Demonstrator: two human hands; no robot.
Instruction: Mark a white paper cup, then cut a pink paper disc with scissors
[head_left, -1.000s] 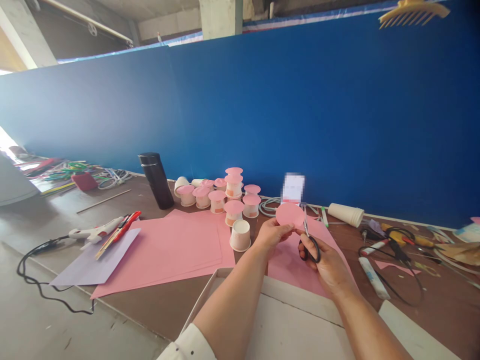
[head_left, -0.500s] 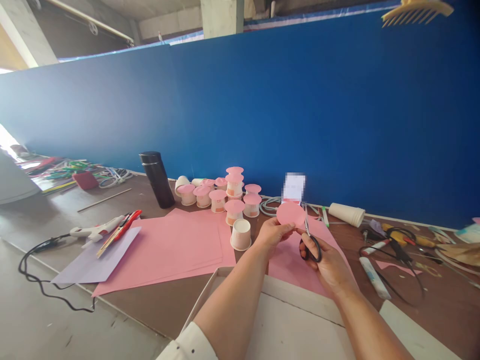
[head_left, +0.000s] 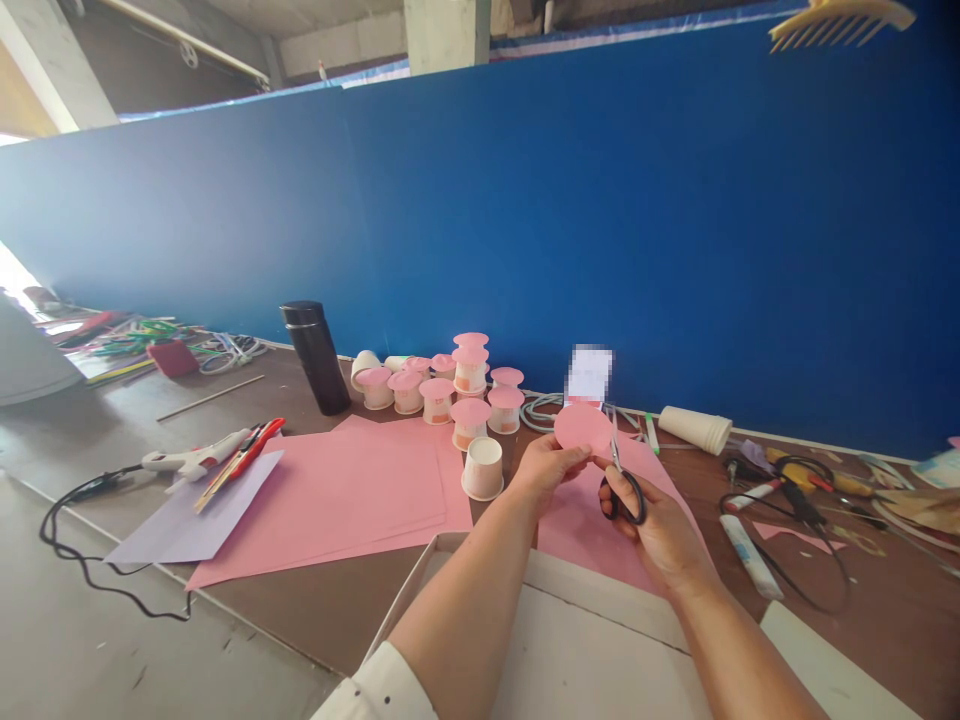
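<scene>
My left hand (head_left: pixel 546 466) pinches a round pink paper disc (head_left: pixel 582 428) by its lower edge, held up above the table. My right hand (head_left: pixel 651 520) grips black-handled scissors (head_left: pixel 619 472), fingers through the loops, with the blades pointing up at the disc's right edge. Both hands hover over a pink paper sheet (head_left: pixel 577 520) lying on the brown table. An open white paper cup (head_left: pixel 482 468) stands just left of my left hand.
Several small cups topped with pink discs (head_left: pixel 450 385) cluster behind. A black flask (head_left: pixel 315 357) stands at left, large pink sheets (head_left: pixel 337 500) in front of it, a glue gun (head_left: pixel 191 462) and red cutter (head_left: pixel 244 460) farther left. Cables, pens and tools (head_left: pixel 795 500) lie right. A white box (head_left: pixel 570 650) sits near me.
Hands, disc and scissors keep almost the same pose; the view has only shifted slightly.
</scene>
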